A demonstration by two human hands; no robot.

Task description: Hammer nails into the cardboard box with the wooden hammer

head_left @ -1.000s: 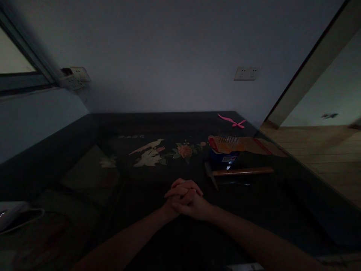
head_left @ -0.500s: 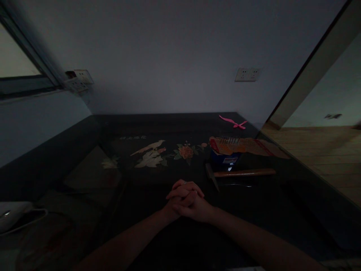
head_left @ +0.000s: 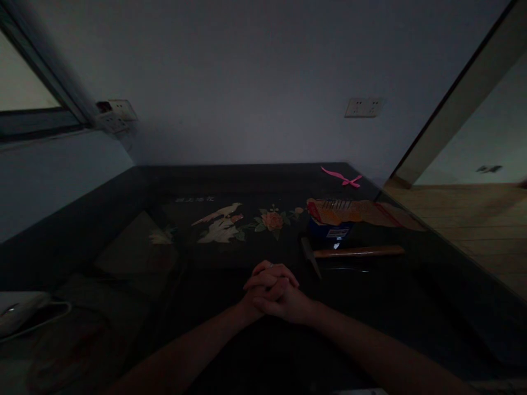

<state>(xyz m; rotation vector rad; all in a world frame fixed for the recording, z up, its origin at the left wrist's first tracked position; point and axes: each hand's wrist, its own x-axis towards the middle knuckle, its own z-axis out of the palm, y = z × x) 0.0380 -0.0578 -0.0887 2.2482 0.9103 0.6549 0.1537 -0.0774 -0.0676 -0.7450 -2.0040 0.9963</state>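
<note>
My left hand (head_left: 251, 302) and my right hand (head_left: 291, 303) are clasped together, fingers interlaced, over the dark glossy table (head_left: 230, 351). No object shows in either one. A hammer (head_left: 358, 252) with a wooden handle lies just right of them, its metal head on the left end. Behind the hammer stands a blue box (head_left: 319, 229) with a pale label. A torn piece of cardboard (head_left: 370, 213) rests on top of it, and several nails or screws (head_left: 337, 203) sit in a row on the cardboard; which they are I cannot tell.
A pink ribbon (head_left: 349, 181) lies near the table's back right corner. Bird and flower pictures (head_left: 272, 221) decorate the tabletop. At the left edge is a white object (head_left: 24, 310) with a cord-like loop. Wall sockets (head_left: 364, 107) are above the table. The room is dim.
The view has shifted very slightly, so everything sits a little further right. My hands stay clasped, and the hammer, box and ribbon keep their places on the table.
</note>
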